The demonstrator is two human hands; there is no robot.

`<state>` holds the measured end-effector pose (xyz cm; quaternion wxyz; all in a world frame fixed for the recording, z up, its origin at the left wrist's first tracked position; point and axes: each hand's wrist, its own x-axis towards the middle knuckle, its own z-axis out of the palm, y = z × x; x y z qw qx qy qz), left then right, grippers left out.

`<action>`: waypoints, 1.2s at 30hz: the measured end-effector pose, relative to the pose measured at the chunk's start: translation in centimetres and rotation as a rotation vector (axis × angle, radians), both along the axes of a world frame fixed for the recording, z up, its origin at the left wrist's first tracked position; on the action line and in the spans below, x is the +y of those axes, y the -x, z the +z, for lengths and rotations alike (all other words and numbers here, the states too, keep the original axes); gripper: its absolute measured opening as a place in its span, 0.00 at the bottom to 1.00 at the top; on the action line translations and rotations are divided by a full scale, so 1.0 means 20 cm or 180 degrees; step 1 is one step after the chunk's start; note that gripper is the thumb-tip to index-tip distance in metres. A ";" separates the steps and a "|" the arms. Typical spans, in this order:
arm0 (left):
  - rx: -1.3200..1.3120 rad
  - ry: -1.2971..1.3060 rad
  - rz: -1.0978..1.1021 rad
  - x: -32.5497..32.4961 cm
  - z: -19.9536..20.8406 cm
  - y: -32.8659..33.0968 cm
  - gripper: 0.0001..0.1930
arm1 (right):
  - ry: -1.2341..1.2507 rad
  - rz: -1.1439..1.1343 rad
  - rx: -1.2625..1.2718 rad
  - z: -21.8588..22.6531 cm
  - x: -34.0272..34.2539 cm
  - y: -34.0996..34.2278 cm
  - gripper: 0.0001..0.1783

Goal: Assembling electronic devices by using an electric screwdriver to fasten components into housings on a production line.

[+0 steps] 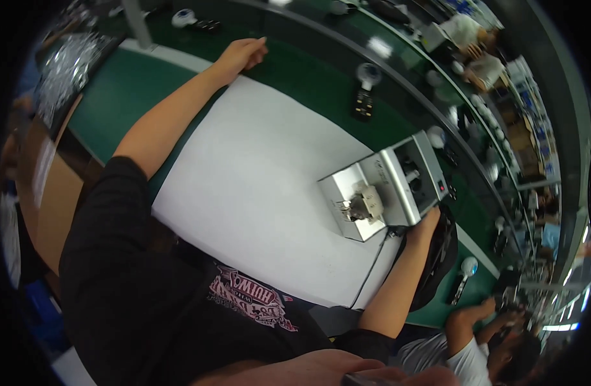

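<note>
My left hand rests on the green bench just past the far corner of a large white mat, fingers loosely curled and holding nothing. My right hand lies against the near side of a silver box-shaped machine standing on the mat's right edge. Its fingers are hidden behind the machine, so I cannot see their grip. The machine has a small beige-and-metal fixture on its front block and a black cable running off across the mat. My black T-shirt fills the lower left.
A black pouch-like object lies beside my right forearm. Small black devices and white round fixtures stand along the green bench. A co-worker's arm in a white sleeve shows at lower right. A cardboard box is at left.
</note>
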<state>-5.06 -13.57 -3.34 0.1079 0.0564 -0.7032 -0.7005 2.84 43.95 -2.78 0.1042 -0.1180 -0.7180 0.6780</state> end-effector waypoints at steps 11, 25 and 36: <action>0.0582 0.2597 -0.0352 0.19 -0.01 -0.02 0.15 | 0.0216 0.0000 -0.0319 0.13 -0.06 -0.06 0.20; 0.0271 0.3464 0.0029 0.96 0.13 0.31 0.41 | 0.0280 -0.0010 -0.0266 0.19 -0.07 -0.08 0.20; -0.0701 0.2509 0.0444 0.51 -0.07 0.81 0.38 | 0.0360 0.0113 -0.0085 0.18 -0.13 -0.07 0.23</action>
